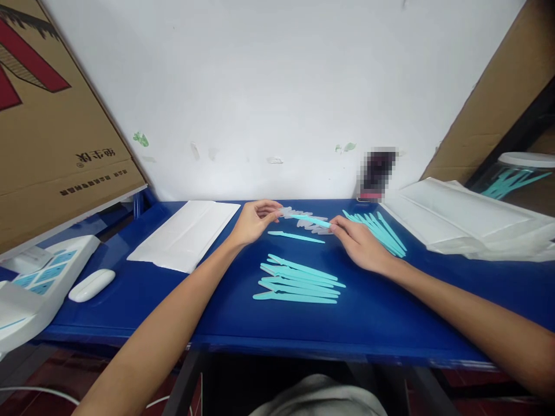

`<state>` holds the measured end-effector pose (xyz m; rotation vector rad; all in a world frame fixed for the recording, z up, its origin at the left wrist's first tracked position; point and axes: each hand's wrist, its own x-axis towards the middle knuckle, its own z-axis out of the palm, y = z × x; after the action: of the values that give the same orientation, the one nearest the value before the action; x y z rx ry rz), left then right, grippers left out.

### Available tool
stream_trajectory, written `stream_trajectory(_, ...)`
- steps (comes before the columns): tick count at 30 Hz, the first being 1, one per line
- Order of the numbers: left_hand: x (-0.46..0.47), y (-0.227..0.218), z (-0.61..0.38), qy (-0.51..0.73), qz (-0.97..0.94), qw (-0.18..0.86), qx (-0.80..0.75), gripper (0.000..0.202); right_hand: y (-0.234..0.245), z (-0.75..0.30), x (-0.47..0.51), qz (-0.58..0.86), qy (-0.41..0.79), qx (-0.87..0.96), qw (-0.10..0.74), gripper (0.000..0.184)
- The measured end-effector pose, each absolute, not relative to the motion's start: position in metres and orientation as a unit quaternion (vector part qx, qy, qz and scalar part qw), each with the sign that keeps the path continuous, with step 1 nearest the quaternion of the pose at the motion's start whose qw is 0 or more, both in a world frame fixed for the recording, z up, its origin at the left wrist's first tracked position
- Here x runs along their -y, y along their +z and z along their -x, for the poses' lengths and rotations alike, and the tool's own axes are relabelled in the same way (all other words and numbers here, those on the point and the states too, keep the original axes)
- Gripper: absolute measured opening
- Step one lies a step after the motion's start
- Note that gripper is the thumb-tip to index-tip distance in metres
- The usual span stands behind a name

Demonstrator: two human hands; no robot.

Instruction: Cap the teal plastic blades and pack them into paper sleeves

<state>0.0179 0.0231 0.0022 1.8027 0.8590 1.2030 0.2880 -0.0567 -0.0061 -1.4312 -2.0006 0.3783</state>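
Tbl: glossy blue flat tabletop (229,326).
Box: big brown cardboard box w/ red print (65,136), L side.
Mailers: flat white sealed-look mailers (463,222), stacked R; single flat white mailer (186,234) L.
My R hand (358,240): thumb + fingers closed on R end of slim turquoise plastic stick (312,220).
My L hand (255,222): fingertips pinched tog. at stick's L end; can't tell if on stick or clear pc.
Near batch (299,283): same-type turquoise sticks, closest to me.
R batch (385,234): more, fanned beyond R hand.
Clear pile (318,230): small translucent plastic pcs, under held stick, btwn hands.
Loose one (297,237): single turquoise stick, btwn pile & near batch.
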Motion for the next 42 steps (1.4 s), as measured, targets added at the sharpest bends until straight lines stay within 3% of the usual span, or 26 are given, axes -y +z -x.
stream_trajectory(13, -0.020, 0.000, -0.017, 0.417, -0.773, 0.319, -0.355, 0.030, -0.005, -0.287, 0.059, 0.547, 0.132, 0.763, 0.319, 0.030)
stream_trajectory(29, -0.016, 0.005, -0.009, 0.284, -0.876, 0.171, -0.349, 0.018, 0.002, -0.280, 0.068, 0.472, 0.102, 0.848, 0.219, 0.040)
stream_trajectory(34, -0.028, -0.005, -0.001, 0.309, -0.858, 0.152, -0.380, 0.029, 0.007, -0.278, 0.077, 0.468, 0.101, 0.860, 0.176, 0.041)
stream_trajectory(42, -0.044, -0.020, -0.003, 0.210, -0.875, 0.118, -0.420, 0.050, 0.007, -0.270, 0.085, 0.388, 0.189, 0.892, 0.131, 0.032)
